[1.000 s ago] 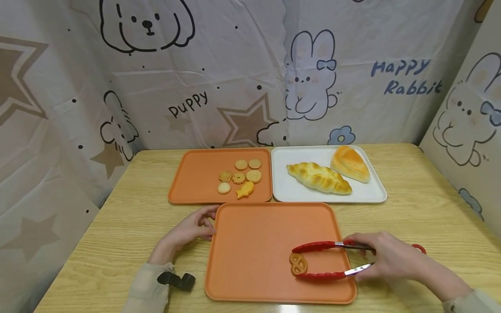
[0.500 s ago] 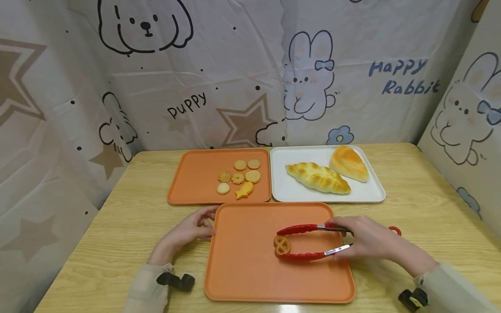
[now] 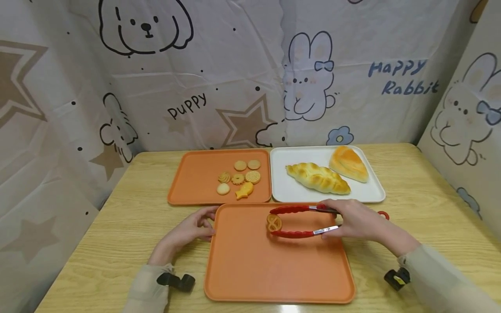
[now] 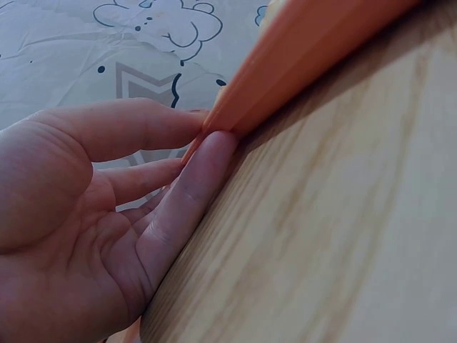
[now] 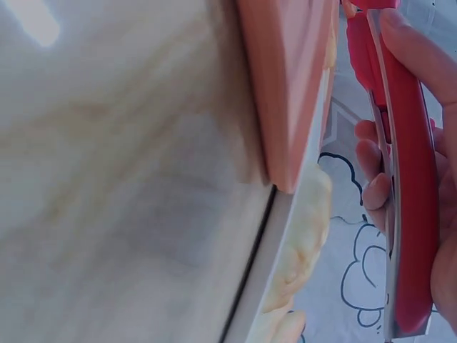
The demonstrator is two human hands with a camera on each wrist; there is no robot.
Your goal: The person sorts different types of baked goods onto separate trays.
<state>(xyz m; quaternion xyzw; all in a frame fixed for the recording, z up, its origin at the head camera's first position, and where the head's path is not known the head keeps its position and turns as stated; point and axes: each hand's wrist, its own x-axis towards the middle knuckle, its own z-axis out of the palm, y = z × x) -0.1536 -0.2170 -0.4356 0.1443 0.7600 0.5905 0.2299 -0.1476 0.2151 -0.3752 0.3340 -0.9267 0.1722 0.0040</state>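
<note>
My right hand (image 3: pixel 358 219) grips a pair of red-tipped tongs (image 3: pixel 295 234). Between the tong tips sits a small brown pretzel (image 3: pixel 274 223), over the far half of the near orange tray (image 3: pixel 274 274). In the right wrist view the red tong handle (image 5: pixel 414 193) lies along the palm, with fingers curled around it. At the near tray's left edge, my left hand (image 3: pixel 192 226) holds the rim. The left wrist view shows that hand (image 4: pixel 107 193) with its thumb and a finger on the tray's rim (image 4: pixel 285 64).
Behind on the left, a second orange tray (image 3: pixel 195 178) bears several cookies (image 3: pixel 238 178) and a fish-shaped one (image 3: pixel 244 190). A white tray (image 3: pixel 282 191) beside it carries a braided bread (image 3: pixel 318 177) and a wedge-shaped bread (image 3: pixel 349 163). A printed curtain (image 3: pixel 235 65) hangs behind the table.
My right hand has carried the tongs and pretzel from the near tray's lower right, leftward and away toward its far edge. The left hand stays at the rim.
</note>
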